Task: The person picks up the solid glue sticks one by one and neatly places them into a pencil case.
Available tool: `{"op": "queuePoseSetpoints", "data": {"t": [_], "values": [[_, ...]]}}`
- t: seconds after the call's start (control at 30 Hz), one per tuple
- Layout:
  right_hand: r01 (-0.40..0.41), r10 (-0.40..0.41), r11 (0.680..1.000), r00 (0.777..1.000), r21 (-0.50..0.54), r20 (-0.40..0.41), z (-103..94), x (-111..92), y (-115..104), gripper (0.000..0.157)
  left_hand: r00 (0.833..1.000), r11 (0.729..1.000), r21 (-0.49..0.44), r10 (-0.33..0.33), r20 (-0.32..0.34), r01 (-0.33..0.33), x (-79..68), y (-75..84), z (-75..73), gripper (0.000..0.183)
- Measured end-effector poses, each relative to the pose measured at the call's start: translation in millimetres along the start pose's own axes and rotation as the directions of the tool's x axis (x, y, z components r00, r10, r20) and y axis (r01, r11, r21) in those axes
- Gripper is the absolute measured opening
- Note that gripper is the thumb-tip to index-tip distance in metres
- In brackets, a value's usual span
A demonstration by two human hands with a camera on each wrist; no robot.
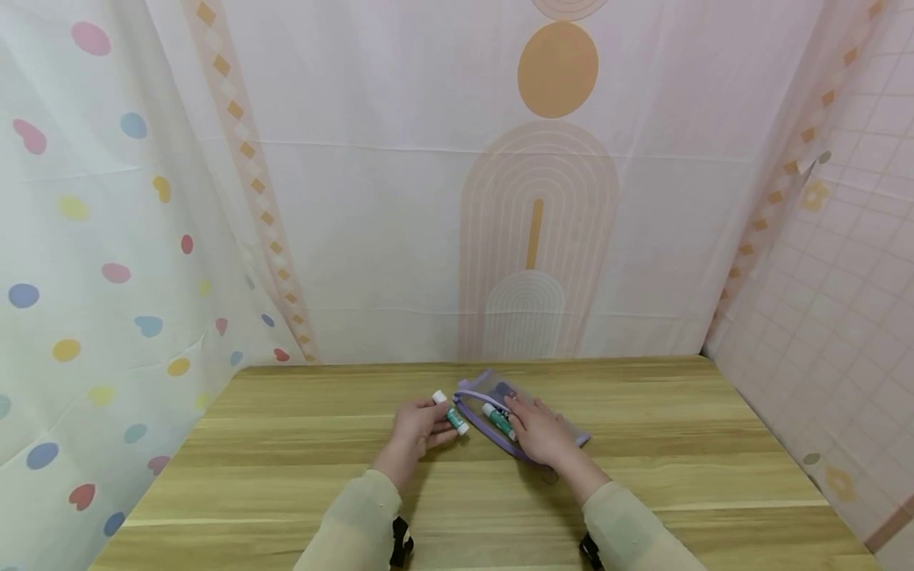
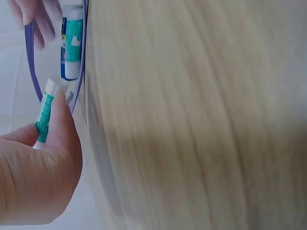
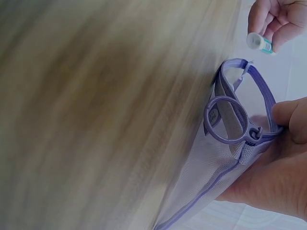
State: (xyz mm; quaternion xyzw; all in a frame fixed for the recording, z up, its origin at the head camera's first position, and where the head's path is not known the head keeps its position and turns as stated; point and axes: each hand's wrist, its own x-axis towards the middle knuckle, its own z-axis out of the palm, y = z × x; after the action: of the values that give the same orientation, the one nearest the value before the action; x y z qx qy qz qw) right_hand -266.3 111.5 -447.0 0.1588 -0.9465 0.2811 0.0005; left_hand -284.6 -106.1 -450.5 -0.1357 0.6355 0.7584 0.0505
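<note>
My left hand (image 1: 414, 428) pinches a green-and-white glue stick (image 1: 458, 422) between thumb and fingers, just left of the pouch's mouth. The pouch (image 3: 201, 167) is pale mesh with purple zipper edging, and its mouth gapes toward the left hand. My right hand (image 1: 546, 432) lies over the pouch and grips its upper side, thumb at the purple rim in the right wrist view. Inside the pouch are a second green-and-white glue stick (image 2: 74, 43) and a dark blue item (image 2: 63, 52) beside it, partly hidden. A purple ring (image 3: 225, 120) hangs from the zipper end.
The wood-grain table (image 1: 300, 444) extends around both hands. Behind it hangs a pale patterned curtain (image 1: 385, 238), with a dotted cloth (image 1: 86, 246) on the left and a checked one (image 1: 850, 317) on the right.
</note>
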Motion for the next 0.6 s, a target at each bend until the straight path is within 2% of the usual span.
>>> {"op": "queuePoseSetpoints", "data": {"t": [0.13,0.6], "values": [[0.0,0.0,1.0,1.0,-0.001,-0.001,0.1,0.1,-0.5,0.041,0.999,1.0,-0.012,-0.027,0.019,0.027,-3.8,-2.0,5.6,0.033],[-0.01,0.01,1.0,1.0,0.005,-0.009,0.7,1.0,-1.2,0.041,0.999,1.0,0.006,-0.01,0.036,0.01,-10.0,-9.2,34.2,0.027]]}}
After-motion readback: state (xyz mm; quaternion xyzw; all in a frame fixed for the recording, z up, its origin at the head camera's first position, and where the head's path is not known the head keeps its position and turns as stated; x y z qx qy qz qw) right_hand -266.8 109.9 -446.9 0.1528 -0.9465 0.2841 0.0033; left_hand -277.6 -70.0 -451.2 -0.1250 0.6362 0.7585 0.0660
